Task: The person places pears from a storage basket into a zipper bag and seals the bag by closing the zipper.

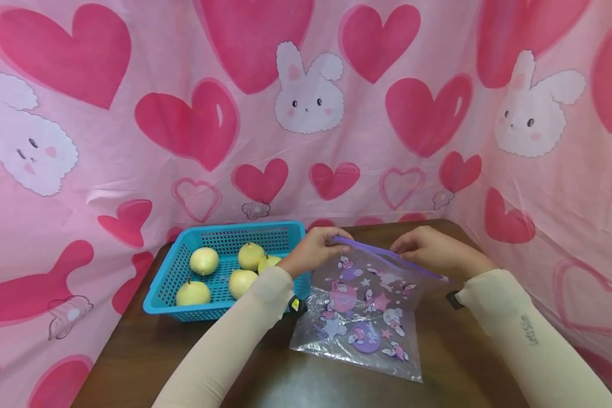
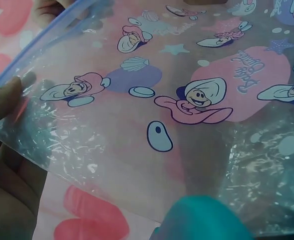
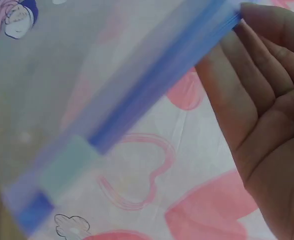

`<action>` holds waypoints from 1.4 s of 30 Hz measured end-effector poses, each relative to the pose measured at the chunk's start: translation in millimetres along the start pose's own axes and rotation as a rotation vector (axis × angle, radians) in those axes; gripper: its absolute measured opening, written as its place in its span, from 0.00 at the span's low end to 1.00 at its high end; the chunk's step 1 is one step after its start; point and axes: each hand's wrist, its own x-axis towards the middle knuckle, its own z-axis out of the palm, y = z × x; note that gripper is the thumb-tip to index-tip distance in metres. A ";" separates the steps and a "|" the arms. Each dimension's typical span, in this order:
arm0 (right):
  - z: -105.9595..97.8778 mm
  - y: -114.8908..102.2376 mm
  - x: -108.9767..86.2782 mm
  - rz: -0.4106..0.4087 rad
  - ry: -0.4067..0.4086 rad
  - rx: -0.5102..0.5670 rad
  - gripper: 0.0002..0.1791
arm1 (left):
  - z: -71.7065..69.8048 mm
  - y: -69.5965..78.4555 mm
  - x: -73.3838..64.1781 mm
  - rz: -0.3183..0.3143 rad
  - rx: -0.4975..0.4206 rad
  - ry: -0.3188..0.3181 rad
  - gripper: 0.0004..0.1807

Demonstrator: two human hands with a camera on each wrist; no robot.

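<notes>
A clear zip bag [image 1: 336, 317] printed with pink and purple cartoon figures hangs upright over the table, its purple zip strip along the top. My left hand [image 1: 317, 249] pinches the strip's left end; in the left wrist view the thumb [image 2: 4, 100] lies on the near face of the plastic. Further along the same edge, my right hand [image 1: 433, 249] pinches the strip between thumb and fingertips. In the right wrist view, a pale slider [image 3: 69, 167] sits near the strip's far end, away from the fingers. The bag looks flat, with nothing inside.
A blue plastic basket [image 1: 158, 283] with several yellow-green pears [image 1: 204, 261] stands to the left, partly behind the left forearm. The brown wooden table [image 1: 265, 374] extends under the bag. A pink curtain [image 1: 306, 153] with hearts and rabbits surrounds the back and sides.
</notes>
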 end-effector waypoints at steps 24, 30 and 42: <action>-59.3 -56.7 15.8 -0.027 0.367 -0.286 0.08 | 31.9 74.7 36.7 0.536 1.182 0.119 0.24; -77.8 -75.1 8.8 -0.019 0.445 -0.380 0.09 | 37.0 75.0 43.9 0.509 1.270 0.191 0.18; -95.5 -57.7 -9.0 0.103 0.557 -0.482 0.14 | 23.9 65.8 35.6 0.473 1.206 0.104 0.06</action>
